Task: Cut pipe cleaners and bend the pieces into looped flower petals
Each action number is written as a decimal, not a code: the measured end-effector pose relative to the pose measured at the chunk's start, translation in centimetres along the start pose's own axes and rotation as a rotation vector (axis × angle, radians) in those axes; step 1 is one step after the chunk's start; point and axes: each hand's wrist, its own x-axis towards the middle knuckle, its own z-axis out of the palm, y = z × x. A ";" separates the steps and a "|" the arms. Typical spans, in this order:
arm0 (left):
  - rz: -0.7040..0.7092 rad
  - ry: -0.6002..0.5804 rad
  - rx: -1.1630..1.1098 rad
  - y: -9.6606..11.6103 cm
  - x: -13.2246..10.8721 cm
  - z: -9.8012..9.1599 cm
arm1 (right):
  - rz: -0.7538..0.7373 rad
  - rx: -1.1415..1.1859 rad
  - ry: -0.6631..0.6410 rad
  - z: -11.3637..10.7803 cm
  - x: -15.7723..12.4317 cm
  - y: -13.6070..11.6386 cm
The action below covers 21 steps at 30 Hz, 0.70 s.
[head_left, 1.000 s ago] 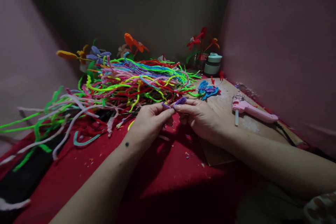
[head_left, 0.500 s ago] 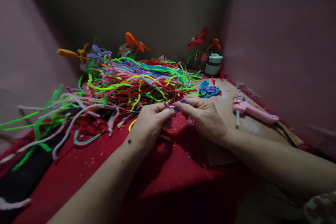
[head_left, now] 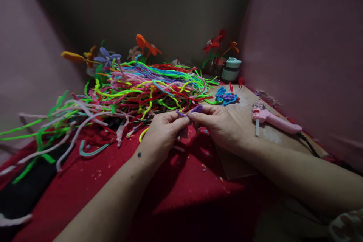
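Both hands meet above the red cloth, pinching a short purple pipe cleaner [head_left: 196, 109] between thumbs and fingers. My left hand [head_left: 167, 125] is closed on its left part, and a bit of purple sticks up past the thumb. My right hand [head_left: 217, 121] is closed on the other part, where a thicker purple piece rises over the fingertips. The fingers hide the middle of the pipe cleaner. Just beyond my right hand lies a blue and purple pipe-cleaner flower [head_left: 226, 96] with a green stem.
A big heap of coloured pipe cleaners [head_left: 153, 87] fills the back left. On a cardboard sheet [head_left: 241, 121] at the right lies a pink glue gun [head_left: 272, 119]. Finished orange flowers [head_left: 147, 47], red flowers [head_left: 212, 45] and a pale green jar [head_left: 231, 69] stand behind.
The purple piece at my right fingertips now stands up more, forming a raised shape. My right hand has shifted slightly; my left hand stays almost in place.
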 end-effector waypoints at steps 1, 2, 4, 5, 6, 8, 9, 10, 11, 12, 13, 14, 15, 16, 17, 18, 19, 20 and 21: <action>-0.013 -0.014 -0.009 0.1 -0.1 0.0 | 0.008 -0.006 0.007 0.0 0.0 -0.1; -0.028 -0.023 -0.018 0.2 -0.2 -0.1 | 0.014 -0.012 0.022 0.1 0.0 -0.2; -0.042 -0.034 -0.034 0.4 -0.3 -0.1 | 0.048 -0.018 0.049 0.1 0.0 -0.3; -0.037 -0.034 -0.036 0.4 -0.3 -0.2 | 0.071 -0.011 0.054 0.2 0.0 -0.4; -0.026 -0.025 -0.035 0.4 -0.3 -0.2 | 0.089 0.000 0.053 0.2 0.0 -0.4; -0.001 0.001 -0.026 0.4 -0.2 -0.2 | 0.107 0.009 0.044 0.2 0.0 -0.4; 0.011 0.015 -0.021 0.4 -0.2 -0.2 | 0.106 0.000 0.040 0.2 0.0 -0.4; 0.022 0.025 -0.021 0.4 -0.1 -0.2 | 0.105 -0.021 0.037 0.2 0.1 -0.3; 0.033 0.027 -0.026 0.4 -0.1 -0.1 | 0.104 -0.047 0.034 0.2 0.1 -0.3; 0.044 0.022 -0.033 0.4 -0.1 -0.1 | 0.106 -0.072 0.030 0.2 0.1 -0.2; 0.055 0.012 -0.038 0.4 -0.1 0.0 | 0.109 -0.091 0.023 0.2 0.1 -0.1; 0.069 0.003 -0.039 0.4 0.0 0.0 | 0.107 -0.100 0.016 0.2 0.1 -0.1; 0.087 0.002 -0.033 0.5 0.0 0.1 | 0.102 -0.101 0.007 0.1 0.1 0.0; 0.108 0.013 -0.021 0.5 0.0 0.1 | 0.095 -0.094 -0.003 0.1 0.1 0.0; 0.137 0.036 -0.002 0.5 0.0 0.2 | 0.086 -0.080 -0.009 0.1 0.1 0.1; 0.170 0.067 0.024 0.4 0.0 0.3 | 0.078 -0.062 -0.013 0.1 0.1 0.1; 0.205 0.102 0.059 0.3 0.0 0.3 | 0.074 -0.040 -0.013 0.1 0.1 0.1; 0.243 0.134 0.107 0.2 0.0 0.4 | 0.077 -0.016 -0.011 0.1 0.1 0.2; 0.286 0.162 0.165 0.0 -0.1 0.4 | 0.086 0.010 -0.009 0.1 0.1 0.2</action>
